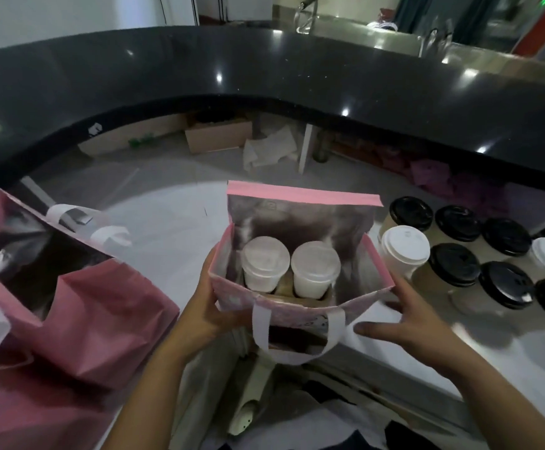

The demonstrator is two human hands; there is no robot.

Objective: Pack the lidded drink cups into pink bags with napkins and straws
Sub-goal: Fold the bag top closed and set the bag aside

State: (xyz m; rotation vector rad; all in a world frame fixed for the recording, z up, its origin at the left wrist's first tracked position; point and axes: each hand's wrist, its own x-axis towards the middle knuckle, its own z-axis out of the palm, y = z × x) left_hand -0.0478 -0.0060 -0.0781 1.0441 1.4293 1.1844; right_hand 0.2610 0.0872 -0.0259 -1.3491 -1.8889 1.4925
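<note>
The lower bodies of the two white-lidded cups (265, 254) were hidden inside the open pink bag (232, 298), where they stood side by side in a brown holder (283, 285) that was hardly visible. Left of this bag, other pink bags (86, 303) were cut off by the frame edge. To its right stood more cups (459, 264) with black or white lids. The left hand (206, 303) gripped the bag's left wall, its fingers partly behind it. The right hand (407, 306) was blurred, with straight, spread fingers at the bag's right corner. The print on the bag's front was too blurred to read.
</note>
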